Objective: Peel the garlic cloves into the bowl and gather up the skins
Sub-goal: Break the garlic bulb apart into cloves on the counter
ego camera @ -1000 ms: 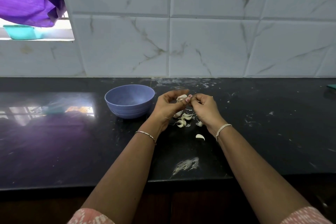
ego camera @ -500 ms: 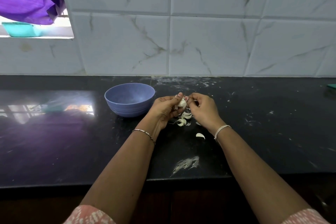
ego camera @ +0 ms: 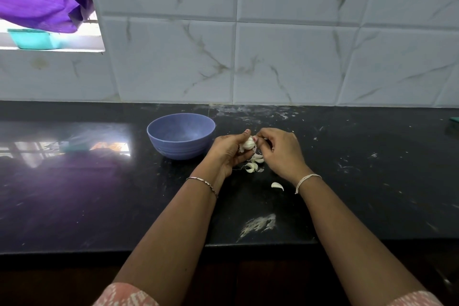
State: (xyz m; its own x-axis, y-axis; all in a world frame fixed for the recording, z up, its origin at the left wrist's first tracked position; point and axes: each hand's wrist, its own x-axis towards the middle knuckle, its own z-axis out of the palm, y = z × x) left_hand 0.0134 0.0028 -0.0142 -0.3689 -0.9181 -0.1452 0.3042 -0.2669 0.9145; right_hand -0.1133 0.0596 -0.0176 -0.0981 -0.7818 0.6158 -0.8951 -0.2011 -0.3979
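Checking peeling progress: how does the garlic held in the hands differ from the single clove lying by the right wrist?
The held garlic is off the counter, gripped by the left hand while the right hand pinches at it; the single clove lies on the counter, untouched. The held garlic looks rounded and bulky; the single clove is a slim curved crescent. Both are whitish, neither in the bowl.

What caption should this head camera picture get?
The left hand and right hand peel garlic beside a blue bowl on a black counter.
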